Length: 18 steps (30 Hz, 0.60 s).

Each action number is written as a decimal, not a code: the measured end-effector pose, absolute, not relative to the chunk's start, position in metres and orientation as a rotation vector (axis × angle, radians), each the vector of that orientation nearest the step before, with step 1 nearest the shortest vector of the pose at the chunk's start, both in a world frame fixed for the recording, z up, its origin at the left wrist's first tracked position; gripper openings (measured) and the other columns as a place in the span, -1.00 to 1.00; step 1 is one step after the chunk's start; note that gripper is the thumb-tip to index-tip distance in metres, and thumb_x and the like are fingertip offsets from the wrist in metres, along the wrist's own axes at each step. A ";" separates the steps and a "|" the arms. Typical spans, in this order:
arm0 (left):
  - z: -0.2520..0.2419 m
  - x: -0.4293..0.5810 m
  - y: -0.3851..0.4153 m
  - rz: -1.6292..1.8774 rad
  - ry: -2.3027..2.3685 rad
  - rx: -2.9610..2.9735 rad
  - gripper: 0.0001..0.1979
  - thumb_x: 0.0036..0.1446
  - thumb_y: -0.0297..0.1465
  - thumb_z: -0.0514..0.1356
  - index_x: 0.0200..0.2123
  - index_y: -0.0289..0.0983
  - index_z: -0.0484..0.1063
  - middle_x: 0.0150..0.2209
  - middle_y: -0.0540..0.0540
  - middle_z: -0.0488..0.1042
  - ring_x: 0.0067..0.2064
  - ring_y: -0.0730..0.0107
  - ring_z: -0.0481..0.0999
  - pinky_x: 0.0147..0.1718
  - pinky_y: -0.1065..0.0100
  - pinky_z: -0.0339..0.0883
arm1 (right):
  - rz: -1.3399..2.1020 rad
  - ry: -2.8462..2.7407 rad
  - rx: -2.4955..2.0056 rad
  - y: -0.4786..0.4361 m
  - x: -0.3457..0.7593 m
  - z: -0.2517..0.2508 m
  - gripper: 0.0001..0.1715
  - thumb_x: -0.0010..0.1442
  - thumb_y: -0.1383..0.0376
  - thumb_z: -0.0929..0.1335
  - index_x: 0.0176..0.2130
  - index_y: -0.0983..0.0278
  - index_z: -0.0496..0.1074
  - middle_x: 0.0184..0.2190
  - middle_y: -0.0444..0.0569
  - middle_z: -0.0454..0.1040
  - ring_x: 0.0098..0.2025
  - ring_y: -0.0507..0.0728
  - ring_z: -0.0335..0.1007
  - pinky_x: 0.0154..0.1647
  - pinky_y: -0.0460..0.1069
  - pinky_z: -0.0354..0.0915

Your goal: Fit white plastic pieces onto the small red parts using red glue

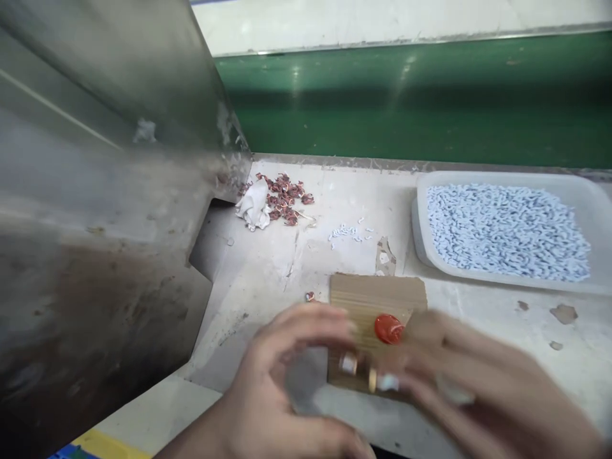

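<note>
My left hand [268, 382] is at the lower middle, its thumb and index finger curved well apart with nothing visible between them. My right hand [478, 376] comes in from the right, blurred by motion, its fingers pinched together. At its fingertips is a small light-blue piece [388, 382], lined up with a small blurred part with white and gold bits [351, 364]; whether the two touch I cannot tell. Both hands are over a piece of corrugated cardboard [377, 290] bearing a blob of red paste [388, 328], just beside my right fingers.
A translucent plastic tub [516, 280] of small light-blue curved pieces [507, 229] stands at right. Several loose ones [347, 233] lie nearer the middle. Further left are a pile of reddish-brown small parts [287, 194] and crumpled white tissue [254, 205]. A metal housing [119, 223] blocks the left; a green belt [382, 115] runs behind.
</note>
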<state>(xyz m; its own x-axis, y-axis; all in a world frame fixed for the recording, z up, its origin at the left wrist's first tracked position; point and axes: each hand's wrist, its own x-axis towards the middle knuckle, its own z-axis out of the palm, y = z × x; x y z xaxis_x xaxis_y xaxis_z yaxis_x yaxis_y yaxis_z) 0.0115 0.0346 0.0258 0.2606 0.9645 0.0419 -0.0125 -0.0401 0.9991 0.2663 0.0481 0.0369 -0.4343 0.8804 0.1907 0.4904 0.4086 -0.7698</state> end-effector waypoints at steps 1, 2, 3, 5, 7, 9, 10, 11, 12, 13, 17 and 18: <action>0.019 0.005 0.038 1.054 1.076 1.423 -0.45 0.00 -0.34 0.61 0.08 -0.11 0.63 0.06 -0.17 0.66 0.02 0.12 0.73 0.02 0.24 0.68 | 0.666 -2.197 -1.189 0.075 0.274 0.036 -0.61 0.54 0.06 0.28 -0.11 0.10 0.66 -0.36 -0.07 0.53 -0.40 0.00 0.47 -0.48 -0.13 0.32; 0.013 -0.001 0.043 1.040 1.175 1.526 -0.52 0.12 -0.37 0.54 0.11 -0.10 0.60 0.06 -0.15 0.65 0.02 0.16 0.71 0.04 0.22 0.66 | 0.398 -2.338 -1.365 0.108 0.282 0.036 -0.45 0.55 0.01 0.19 -0.16 0.13 0.68 -0.32 -0.05 0.57 -0.37 0.02 0.47 -0.43 -0.10 0.33; 0.006 -0.007 0.046 0.989 1.270 1.653 -0.62 0.24 -0.43 0.44 0.11 -0.11 0.58 0.04 -0.13 0.65 0.02 0.20 0.70 0.05 0.20 0.64 | 0.256 -2.343 -1.518 0.144 0.290 0.037 -0.47 0.48 0.00 0.26 -0.23 0.20 0.69 -0.29 -0.01 0.58 -0.33 0.07 0.48 -0.34 -0.03 0.36; -0.005 -0.014 0.053 0.823 1.392 1.904 -0.70 0.34 -0.50 0.29 0.10 -0.15 0.56 0.04 -0.15 0.64 0.06 0.17 0.65 0.08 0.12 0.60 | 0.102 -2.315 -1.806 0.218 0.299 0.041 -0.63 0.42 0.15 0.35 -0.11 0.33 0.68 -0.20 0.06 0.57 -0.14 0.21 0.51 -0.12 0.11 0.41; -0.013 -0.015 0.057 0.680 1.387 2.055 -0.65 0.35 -0.49 0.26 0.18 -0.17 0.50 0.10 -0.20 0.60 0.12 0.08 0.61 0.10 0.02 0.56 | 0.042 -2.280 -2.079 0.280 0.300 0.042 -0.60 0.50 0.13 0.32 0.01 0.38 0.60 -0.04 0.04 0.55 0.05 0.24 0.50 0.06 0.16 0.45; -0.016 -0.013 0.059 0.637 1.343 2.106 -0.60 0.34 -0.47 0.27 0.22 -0.17 0.47 0.12 -0.22 0.58 0.13 0.04 0.57 0.10 -0.03 0.53 | 0.045 -2.284 -2.267 0.321 0.296 0.041 -0.45 0.58 0.17 0.16 0.10 0.49 0.56 0.19 0.07 0.45 0.18 0.25 0.44 0.14 0.12 0.40; -0.016 -0.012 0.059 0.625 1.324 2.118 -0.59 0.33 -0.47 0.28 0.22 -0.17 0.47 0.13 -0.22 0.57 0.14 0.03 0.56 0.10 -0.03 0.51 | 0.065 -2.297 -2.326 0.332 0.294 0.040 -0.39 0.60 0.19 0.10 0.12 0.53 0.54 0.28 0.08 0.38 0.20 0.25 0.42 0.15 0.10 0.38; -0.016 -0.011 0.060 0.602 1.305 2.135 -0.59 0.32 -0.48 0.28 0.21 -0.17 0.47 0.13 -0.23 0.56 0.14 0.03 0.54 0.10 -0.02 0.50 | 0.087 -2.311 -2.364 0.338 0.294 0.038 -0.33 0.60 0.21 0.05 0.14 0.56 0.53 0.34 0.10 0.32 0.21 0.24 0.41 0.14 0.07 0.36; -0.015 -0.012 0.062 0.570 1.279 2.161 -0.59 0.32 -0.51 0.26 0.20 -0.17 0.48 0.15 -0.23 0.54 0.16 0.02 0.53 0.10 -0.02 0.48 | 0.109 -2.316 -2.390 0.339 0.295 0.038 -0.32 0.59 0.22 0.03 0.16 0.57 0.53 0.37 0.11 0.28 0.21 0.24 0.41 0.14 0.06 0.36; -0.014 -0.014 0.064 0.532 1.243 2.196 -0.59 0.32 -0.54 0.23 0.19 -0.17 0.48 0.18 -0.24 0.53 0.18 0.02 0.50 0.11 -0.02 0.46 | 0.125 -2.308 -2.405 0.335 0.299 0.039 -0.34 0.59 0.22 0.05 0.17 0.55 0.53 0.35 0.11 0.30 0.22 0.25 0.42 0.14 0.07 0.37; -0.016 -0.025 0.077 0.427 1.029 2.365 -0.55 0.37 -0.66 0.13 0.17 -0.13 0.50 0.31 -0.10 0.52 0.22 0.07 0.45 0.13 0.04 0.38 | 0.161 -2.196 -2.379 0.284 0.340 0.054 -0.15 0.38 -0.15 0.19 0.18 0.42 0.59 0.05 0.03 0.60 0.12 0.31 0.49 -0.07 0.12 0.30; -0.018 -0.026 0.080 0.437 0.978 2.389 -0.57 0.39 -0.65 0.14 0.16 -0.11 0.51 0.27 -0.04 0.57 0.17 0.11 0.47 0.11 0.08 0.38 | 0.203 -2.169 -2.378 0.265 0.354 0.057 -0.03 0.22 -0.27 0.20 0.12 0.39 0.64 -0.08 0.00 0.66 0.02 0.27 0.54 -0.18 0.13 0.24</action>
